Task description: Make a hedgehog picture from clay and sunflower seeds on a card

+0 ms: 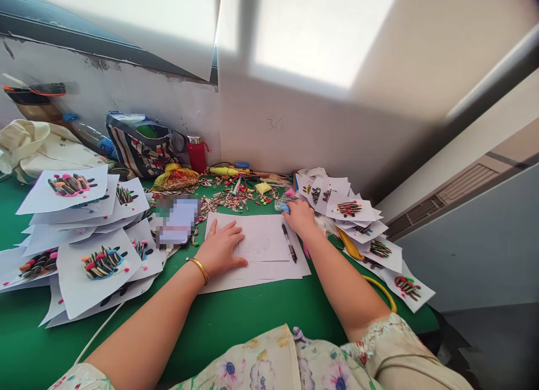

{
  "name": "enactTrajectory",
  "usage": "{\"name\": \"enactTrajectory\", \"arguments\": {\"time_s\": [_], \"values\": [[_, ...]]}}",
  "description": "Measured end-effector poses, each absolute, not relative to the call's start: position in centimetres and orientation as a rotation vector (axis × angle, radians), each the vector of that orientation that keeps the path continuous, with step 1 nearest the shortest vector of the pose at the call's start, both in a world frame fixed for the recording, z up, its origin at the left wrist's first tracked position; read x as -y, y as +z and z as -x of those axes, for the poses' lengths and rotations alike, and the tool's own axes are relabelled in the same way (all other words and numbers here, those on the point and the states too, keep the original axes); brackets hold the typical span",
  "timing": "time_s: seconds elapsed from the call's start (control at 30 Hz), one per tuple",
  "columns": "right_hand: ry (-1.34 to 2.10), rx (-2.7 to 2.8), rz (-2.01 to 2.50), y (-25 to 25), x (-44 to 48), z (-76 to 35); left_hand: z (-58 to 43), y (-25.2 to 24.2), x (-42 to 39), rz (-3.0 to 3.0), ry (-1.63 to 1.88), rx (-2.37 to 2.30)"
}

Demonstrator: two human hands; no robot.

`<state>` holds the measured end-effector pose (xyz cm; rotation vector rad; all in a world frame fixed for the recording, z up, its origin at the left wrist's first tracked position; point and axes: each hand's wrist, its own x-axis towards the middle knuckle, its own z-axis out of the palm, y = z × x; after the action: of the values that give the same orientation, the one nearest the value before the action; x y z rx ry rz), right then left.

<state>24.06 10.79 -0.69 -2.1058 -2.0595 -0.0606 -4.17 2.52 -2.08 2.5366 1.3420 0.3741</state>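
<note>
My left hand (221,248) lies flat with its fingers spread on a sheet of white paper (263,246) that bears a faint pencil drawing of a spiky animal. Larger white sheets (244,273) lie beneath it. Beyond the paper's right corner, the fingers of my right hand (300,217) close on a small blue lump (285,207), which looks like soft clay; the fingertips are partly hidden. Clear plastic wrapping and a bit of pink (290,193) sit beside it. A black pen (289,243) rests on the paper's right side, near my right wrist.
Decorated seed-picture cards are piled at left (103,266) and right (381,248). Loose sunflower seeds (223,202), a yellow glue gun (223,170) and a yellow sponge-like square (263,187) lie behind the paper. A phone (181,221), red bottle (196,155) and striped bag (141,146) stand leftward.
</note>
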Motion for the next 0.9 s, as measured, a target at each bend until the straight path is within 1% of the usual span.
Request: {"name": "enactTrajectory", "arguments": {"time_s": [0.17,0.4,0.47,0.53,0.63,0.7,0.8,0.9], "values": [[-0.064,2.066,2.095,-1.3,-11.8,-23.7,4.1,-2.0,-2.5,-2.536,0.366,-1.351],[0.019,2.14,1.972,-1.1,-9.7,-24.0,4.2,-2.2,-2.5,-2.538,0.369,-1.348],[-0.015,2.099,1.993,-0.5,-8.9,-25.2,4.1,-2.1,-2.5,-2.538,0.372,-1.359],[-0.134,1.998,2.128,0.2,-8.1,-27.1,4.0,-2.0,-2.4,-2.544,0.391,-1.361],[-0.241,1.992,2.398,0.6,-7.2,-30.0,3.9,-1.8,-2.4,-2.561,0.458,-1.347],[-0.243,2.013,2.439,0.5,-6.6,-31.0,3.8,-1.6,-2.3,-2.573,0.522,-1.336],[-0.295,2.016,2.38,0.6,-6.0,-30.7,3.6,-1.4,-2.1,-2.594,0.662,-1.321],[-0.273,2.003,2.12,1.5,-5.3,-28.6,3.4,-1.4,-1.8,-2.557,0.867,-1.29]]}}
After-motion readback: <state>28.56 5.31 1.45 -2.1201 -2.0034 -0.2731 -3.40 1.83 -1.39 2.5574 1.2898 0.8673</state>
